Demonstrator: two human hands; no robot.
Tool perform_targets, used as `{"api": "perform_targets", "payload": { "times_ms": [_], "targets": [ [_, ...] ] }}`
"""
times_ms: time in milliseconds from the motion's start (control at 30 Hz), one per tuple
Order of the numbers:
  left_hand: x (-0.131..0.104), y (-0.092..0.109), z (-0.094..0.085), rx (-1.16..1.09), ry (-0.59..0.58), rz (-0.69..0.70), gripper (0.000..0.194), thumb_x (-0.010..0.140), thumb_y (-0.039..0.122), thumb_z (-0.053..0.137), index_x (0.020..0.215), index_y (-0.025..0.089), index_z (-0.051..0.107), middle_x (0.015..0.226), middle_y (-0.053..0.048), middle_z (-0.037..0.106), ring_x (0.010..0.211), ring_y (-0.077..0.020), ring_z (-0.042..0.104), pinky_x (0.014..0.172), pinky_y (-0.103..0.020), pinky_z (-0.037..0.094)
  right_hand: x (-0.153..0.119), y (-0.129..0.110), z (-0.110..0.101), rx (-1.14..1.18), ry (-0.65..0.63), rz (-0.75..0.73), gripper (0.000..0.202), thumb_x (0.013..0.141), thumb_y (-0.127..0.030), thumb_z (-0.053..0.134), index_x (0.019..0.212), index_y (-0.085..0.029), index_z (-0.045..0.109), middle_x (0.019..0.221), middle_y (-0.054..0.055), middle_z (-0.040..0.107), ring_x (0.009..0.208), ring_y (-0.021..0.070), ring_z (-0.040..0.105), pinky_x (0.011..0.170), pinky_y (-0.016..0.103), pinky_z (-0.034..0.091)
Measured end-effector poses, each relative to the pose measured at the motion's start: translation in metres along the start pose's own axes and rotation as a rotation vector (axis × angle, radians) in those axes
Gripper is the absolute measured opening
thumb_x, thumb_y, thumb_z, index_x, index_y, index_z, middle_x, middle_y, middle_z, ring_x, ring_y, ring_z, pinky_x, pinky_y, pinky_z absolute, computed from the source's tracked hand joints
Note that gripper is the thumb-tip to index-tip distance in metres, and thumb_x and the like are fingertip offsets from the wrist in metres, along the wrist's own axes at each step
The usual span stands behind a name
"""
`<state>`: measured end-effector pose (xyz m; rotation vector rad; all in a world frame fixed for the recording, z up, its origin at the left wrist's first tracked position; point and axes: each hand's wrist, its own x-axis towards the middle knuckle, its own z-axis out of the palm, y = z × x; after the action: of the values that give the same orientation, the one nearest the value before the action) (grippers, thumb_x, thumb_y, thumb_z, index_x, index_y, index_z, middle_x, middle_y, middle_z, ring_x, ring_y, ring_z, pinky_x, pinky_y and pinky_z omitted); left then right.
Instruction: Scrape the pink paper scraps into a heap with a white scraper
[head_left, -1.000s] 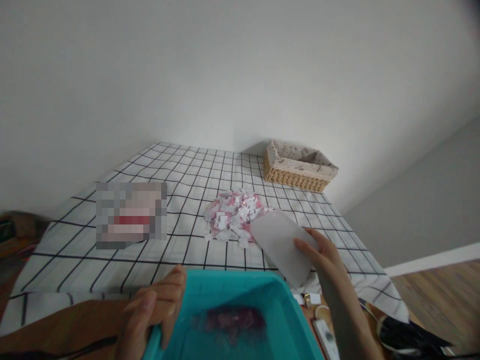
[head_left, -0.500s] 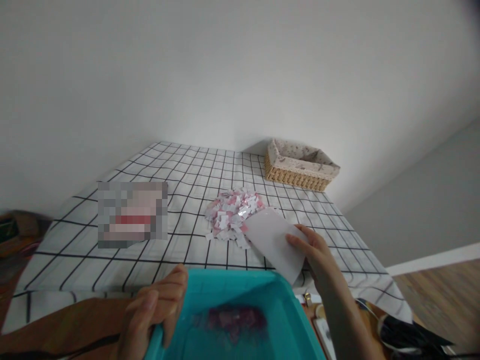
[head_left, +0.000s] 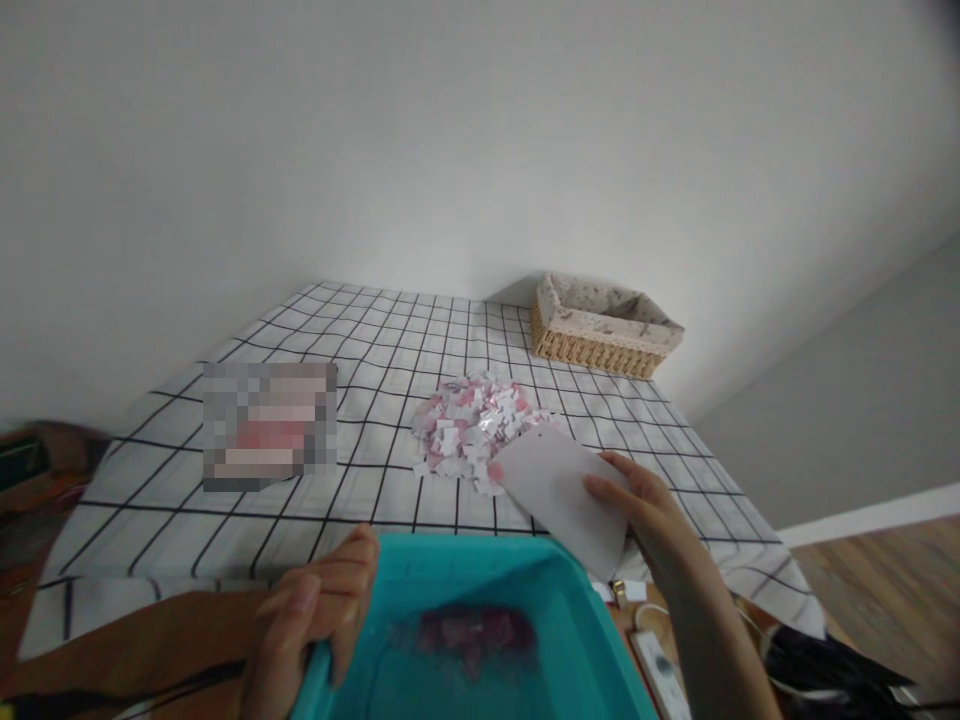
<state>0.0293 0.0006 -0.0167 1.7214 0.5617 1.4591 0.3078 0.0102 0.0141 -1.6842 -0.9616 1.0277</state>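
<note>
My left hand (head_left: 322, 610) is closed over the left rim of a teal plastic tub (head_left: 480, 553) at the table's front edge. Inside the tub lies a blurred dark-reddish heap (head_left: 476, 640) that I cannot make out. Between the thumb and fingers of my right hand (head_left: 634, 500) is a flat white card (head_left: 566, 490), held tilted above the cloth. The card's far edge is at the near right side of a pile of small white and pink paper scraps (head_left: 465, 430), some of them shiny.
A wicker basket (head_left: 596, 350) with a patterned cloth lining stands at the back right against the wall. A pixelated item (head_left: 270, 425) lies at the left of the checked tablecloth (head_left: 420, 340). A white power strip (head_left: 660, 675) and cords are below the edge at right.
My right hand and the card have shifted slightly right and toward me, away from the pile. My left hand keeps its grip on the tub.
</note>
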Motion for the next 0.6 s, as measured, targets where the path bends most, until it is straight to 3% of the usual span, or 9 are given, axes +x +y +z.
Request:
{"api": "perform_targets", "payload": {
  "times_ms": [333,600],
  "targets": [
    [0.0019,0.0035,0.0030,0.023,0.034,-0.027,0.063,0.097,0.028,0.013,0.039,0.016,0.033,0.035,0.003,0.039,0.039,-0.0112,0.040,0.063,-0.035,0.038,-0.0013,-0.0021,0.0032,0.055,-0.094,0.109,0.036,0.061,-0.041,0.068,0.087,-0.017,0.058,0.066,0.004,0.062,0.051,0.0163,0.054,0.044,0.024,0.035],
    [0.0026,0.0018,0.0007,0.032,0.009,-0.015,0.063,0.097,0.027,0.013,0.038,0.016,0.033,0.035,0.003,0.040,0.039,-0.0117,0.041,0.061,-0.034,0.038,0.0013,-0.0023,-0.0006,0.082,-0.101,0.082,0.029,0.063,-0.036,0.066,0.084,-0.018,0.061,0.065,0.004,0.063,0.053,0.0175,0.056,0.045,0.024,0.037]
  ]
}}
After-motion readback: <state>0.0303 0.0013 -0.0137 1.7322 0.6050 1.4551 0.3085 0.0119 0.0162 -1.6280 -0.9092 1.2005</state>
